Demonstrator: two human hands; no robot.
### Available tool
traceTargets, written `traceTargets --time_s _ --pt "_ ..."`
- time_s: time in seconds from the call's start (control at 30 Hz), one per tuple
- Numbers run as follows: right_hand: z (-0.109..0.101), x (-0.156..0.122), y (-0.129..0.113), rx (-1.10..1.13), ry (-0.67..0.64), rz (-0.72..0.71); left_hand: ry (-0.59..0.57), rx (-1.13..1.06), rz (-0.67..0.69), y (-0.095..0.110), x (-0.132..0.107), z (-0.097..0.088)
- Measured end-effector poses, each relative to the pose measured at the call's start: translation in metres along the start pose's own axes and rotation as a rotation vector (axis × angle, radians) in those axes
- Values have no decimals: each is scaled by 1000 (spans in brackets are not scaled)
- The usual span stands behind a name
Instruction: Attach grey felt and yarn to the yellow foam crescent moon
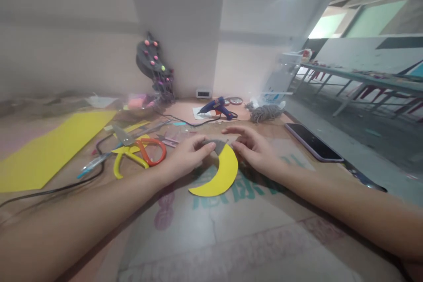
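A yellow crescent (226, 172) lay on the sheet-covered counter (185, 106), between the two hands and on the wearer's side of their fingertips. Its long axis ran from a grey upper end (218, 145) down and leftward to a bare tip, the bulging edge facing right. The left hand (190, 154) was nearer, its thumb closed down over the grey part. The right hand (254, 150) was loosely curled just beside the upper edge, index finger raised; whether its fingers had hold of anything, I couldn't tell.
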State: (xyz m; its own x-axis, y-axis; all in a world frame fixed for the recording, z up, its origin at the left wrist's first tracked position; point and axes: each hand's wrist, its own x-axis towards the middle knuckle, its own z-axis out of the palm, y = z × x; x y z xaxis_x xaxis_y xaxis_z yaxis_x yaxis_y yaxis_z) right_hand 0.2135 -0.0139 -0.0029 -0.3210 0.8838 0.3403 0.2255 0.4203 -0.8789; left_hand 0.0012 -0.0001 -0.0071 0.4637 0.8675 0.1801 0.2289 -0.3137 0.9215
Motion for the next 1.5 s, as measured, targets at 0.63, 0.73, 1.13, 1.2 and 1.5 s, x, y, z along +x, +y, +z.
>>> traceTargets --time_s 0.63,0.73,1.13,1.2,1.5 --pt "-2 5 -5 -268 72 49 -97 11 14 1 -1 -1" --pt "-2 5 -5 -289 65 43 -112 29 21 1 0 -1" --pt "-6 5 -2 -225 170 -43 176 69 25 7 -1 -2" --pt "-5 5 -3 -232 128 -7 238 103 43 10 -3 -3" --pt "-4 -2 -3 -381 228 -223 264 -120 101 -1 0 -4"
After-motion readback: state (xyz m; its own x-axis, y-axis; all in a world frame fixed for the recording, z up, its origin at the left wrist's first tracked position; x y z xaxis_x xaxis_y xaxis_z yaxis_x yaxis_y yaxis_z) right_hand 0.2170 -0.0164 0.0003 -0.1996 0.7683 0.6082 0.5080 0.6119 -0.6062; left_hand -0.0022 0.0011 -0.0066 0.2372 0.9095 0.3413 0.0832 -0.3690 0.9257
